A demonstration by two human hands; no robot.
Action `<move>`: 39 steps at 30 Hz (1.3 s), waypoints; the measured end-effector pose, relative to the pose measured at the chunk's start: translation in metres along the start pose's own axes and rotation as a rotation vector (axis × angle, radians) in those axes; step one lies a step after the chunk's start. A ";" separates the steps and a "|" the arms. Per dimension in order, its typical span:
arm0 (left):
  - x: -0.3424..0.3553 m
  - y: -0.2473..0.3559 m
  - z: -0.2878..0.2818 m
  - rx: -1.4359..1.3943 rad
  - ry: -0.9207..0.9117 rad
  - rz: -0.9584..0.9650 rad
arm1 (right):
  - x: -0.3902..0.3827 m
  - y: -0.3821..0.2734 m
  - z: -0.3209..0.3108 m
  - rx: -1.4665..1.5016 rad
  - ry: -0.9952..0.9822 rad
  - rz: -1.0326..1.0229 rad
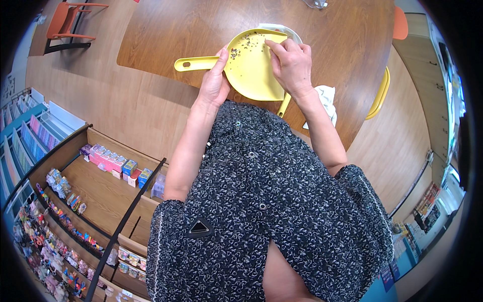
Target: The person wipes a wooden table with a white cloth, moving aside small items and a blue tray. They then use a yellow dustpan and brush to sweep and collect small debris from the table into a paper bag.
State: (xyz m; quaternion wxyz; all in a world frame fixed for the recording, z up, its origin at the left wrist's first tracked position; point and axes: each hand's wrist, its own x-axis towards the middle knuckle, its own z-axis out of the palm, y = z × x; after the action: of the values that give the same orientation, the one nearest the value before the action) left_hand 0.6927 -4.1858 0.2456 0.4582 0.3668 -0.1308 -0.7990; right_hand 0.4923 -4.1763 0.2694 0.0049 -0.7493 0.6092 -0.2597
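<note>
A yellow dustpan (249, 80) is held over the near edge of the wooden table, its handle pointing left. Dark crumbs (241, 48) are scattered over its far half. My left hand (217, 80) grips the pan at its left side where the handle begins, thumb on top. Above the pan's right part, my right hand (292, 60) has its fingertips pinched together; whatever they hold, if anything, is too small to tell. Partly behind the pan and my right hand is a whitish round dish or lid (296, 34). A second yellow handle (284, 105) sticks out below the pan.
On the wooden table (171, 35) a crumpled white cloth (326, 103) lies at the right, and a clear plastic item (316, 3) at the far edge. An orange chair (63, 22) stands far left, a yellow chair (381, 93) right. Shelves of small goods (108, 158) fill the lower left.
</note>
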 end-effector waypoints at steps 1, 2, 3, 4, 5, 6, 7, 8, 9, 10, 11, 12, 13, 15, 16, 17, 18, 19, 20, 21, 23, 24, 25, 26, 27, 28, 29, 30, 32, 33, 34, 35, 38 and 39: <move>0.000 0.000 0.000 -0.004 0.008 -0.010 | 0.000 0.000 0.001 -0.005 0.000 -0.003; 0.000 0.000 0.000 -0.006 0.006 -0.013 | 0.000 -0.001 0.002 -0.010 0.000 -0.006; -0.001 0.000 0.001 -0.008 -0.012 -0.006 | 0.000 -0.002 0.004 -0.010 -0.010 -0.013; -0.001 0.000 0.001 -0.011 0.004 -0.022 | 0.001 -0.003 0.004 -0.027 -0.009 -0.015; -0.001 0.000 0.001 -0.014 0.006 -0.028 | 0.001 -0.004 0.005 -0.039 -0.017 -0.021; -0.001 0.000 0.002 -0.016 0.008 -0.033 | 0.002 -0.006 0.006 -0.050 -0.015 -0.013; -0.001 0.000 0.003 -0.013 -0.002 -0.040 | 0.003 -0.008 0.008 -0.057 -0.030 -0.029; -0.002 0.000 0.003 -0.009 -0.014 -0.048 | 0.005 -0.011 0.010 -0.063 -0.034 -0.031; -0.002 0.000 0.004 -0.004 -0.019 -0.055 | 0.006 -0.011 0.011 -0.062 -0.033 -0.041; -0.002 0.000 0.005 -0.005 -0.032 -0.057 | 0.007 -0.011 0.011 -0.089 -0.045 -0.062; -0.002 0.000 0.005 -0.005 -0.037 -0.058 | 0.007 -0.010 0.011 -0.105 -0.041 -0.046; -0.002 0.000 0.005 -0.005 -0.048 -0.055 | 0.007 -0.009 0.011 -0.114 -0.052 -0.034; -0.003 0.000 0.005 -0.003 -0.042 -0.051 | 0.006 -0.008 0.010 -0.117 -0.060 -0.024; -0.003 -0.001 0.005 0.002 -0.055 -0.032 | 0.005 -0.007 0.009 -0.148 -0.016 -0.009; -0.003 -0.001 0.004 0.001 -0.038 -0.041 | 0.005 -0.008 0.009 -0.168 -0.008 0.032; -0.003 -0.001 0.003 0.001 -0.036 -0.044 | 0.005 -0.009 0.010 -0.159 -0.016 -0.036; -0.003 -0.001 0.003 0.002 -0.035 -0.047 | 0.006 -0.013 0.012 -0.156 -0.040 -0.071; -0.003 -0.001 0.003 -0.001 -0.030 -0.045 | 0.007 -0.017 0.014 -0.154 -0.063 -0.105; -0.003 -0.001 0.003 -0.004 -0.027 -0.040 | 0.008 -0.021 0.017 -0.161 -0.059 -0.149; -0.003 -0.001 0.003 -0.002 -0.008 -0.040 | 0.009 -0.024 0.019 -0.143 -0.069 -0.149; -0.003 0.000 0.004 -0.015 -0.010 -0.028 | 0.011 -0.029 0.021 -0.081 -0.085 -0.166; -0.004 0.000 0.005 -0.018 -0.023 -0.014 | 0.012 -0.030 0.021 -0.078 -0.117 -0.148; -0.005 0.000 0.005 -0.014 -0.005 -0.022 | 0.012 -0.029 0.021 -0.097 -0.112 -0.140; -0.005 0.000 0.004 -0.009 -0.007 -0.023 | 0.012 -0.027 0.020 -0.107 -0.098 -0.133; -0.005 0.001 0.004 -0.005 -0.023 -0.012 | 0.012 -0.024 0.020 -0.117 -0.085 -0.127; -0.005 0.000 0.003 -0.009 -0.013 -0.024 | 0.011 -0.021 0.019 -0.136 -0.080 -0.113; -0.005 0.000 0.003 -0.014 -0.017 -0.025 | 0.011 -0.018 0.019 -0.155 -0.074 -0.100; -0.005 0.000 0.002 -0.015 -0.026 -0.018 | 0.010 -0.015 0.019 -0.176 -0.067 -0.086; -0.005 0.000 0.001 -0.004 -0.008 -0.016 | 0.008 -0.011 0.018 -0.193 -0.070 -0.067; -0.004 -0.001 0.000 0.004 -0.002 -0.011 | 0.007 -0.008 0.017 -0.199 -0.078 -0.049; -0.004 -0.001 -0.001 0.002 0.008 -0.015 | 0.005 -0.006 0.016 -0.200 -0.091 -0.032; -0.004 -0.002 -0.001 0.000 0.018 -0.020 | 0.003 -0.004 0.015 -0.220 -0.087 -0.030; -0.003 -0.003 -0.003 0.008 0.037 -0.019 | -0.004 0.004 0.007 -0.264 -0.117 0.024; -0.003 -0.003 -0.004 0.016 0.039 -0.010 | -0.007 0.006 0.004 -0.263 -0.095 0.036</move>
State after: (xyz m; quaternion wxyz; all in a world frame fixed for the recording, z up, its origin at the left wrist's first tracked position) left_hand 0.6945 -4.1813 0.2429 0.4536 0.3867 -0.1265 -0.7929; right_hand 0.4874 -4.1733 0.2609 -0.0599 -0.7440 0.6502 -0.1419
